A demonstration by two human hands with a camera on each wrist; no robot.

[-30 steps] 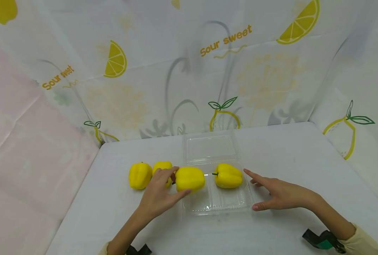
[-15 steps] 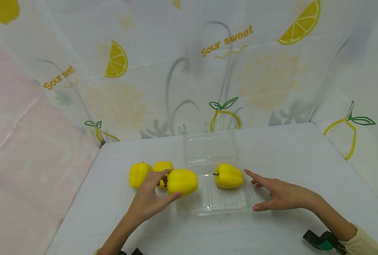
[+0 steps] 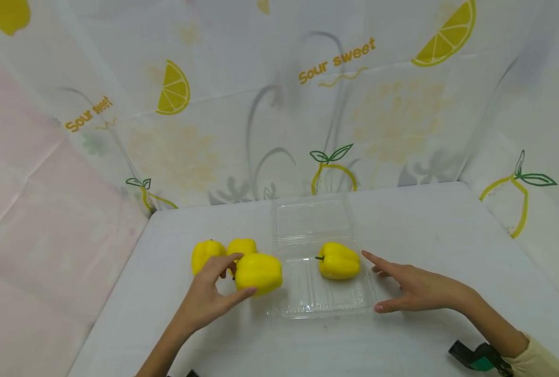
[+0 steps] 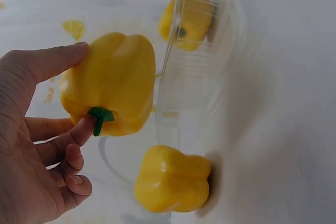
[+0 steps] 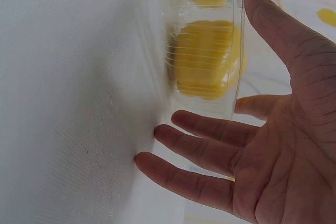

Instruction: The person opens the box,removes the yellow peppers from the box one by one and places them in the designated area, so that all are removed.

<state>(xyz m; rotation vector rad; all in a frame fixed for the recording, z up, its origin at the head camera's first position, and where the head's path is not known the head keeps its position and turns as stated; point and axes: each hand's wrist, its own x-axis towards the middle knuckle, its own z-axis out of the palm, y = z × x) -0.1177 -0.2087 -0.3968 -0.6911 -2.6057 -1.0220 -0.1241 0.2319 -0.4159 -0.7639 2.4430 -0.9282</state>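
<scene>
My left hand pinches a yellow bell pepper between thumb and fingers, its green stem toward the palm. In the left wrist view this pepper is held up off the table, near the wall of a clear plastic clamshell box. Inside the box's right half lies another yellow bell pepper, stem pointing left. My right hand is spread beside the box's right side, thumb and forefinger right at its rim, holding nothing. In the right wrist view the box wall stands close to the fingertips.
Two more yellow bell peppers, one at the left and one partly hidden behind the held pepper, sit left of the box. The box's lid lies folded back. A lemon-print curtain encloses the white table.
My left hand has moved left and slightly toward me with the pepper, away from over the box. The right hand and the pepper in the box stay put.
</scene>
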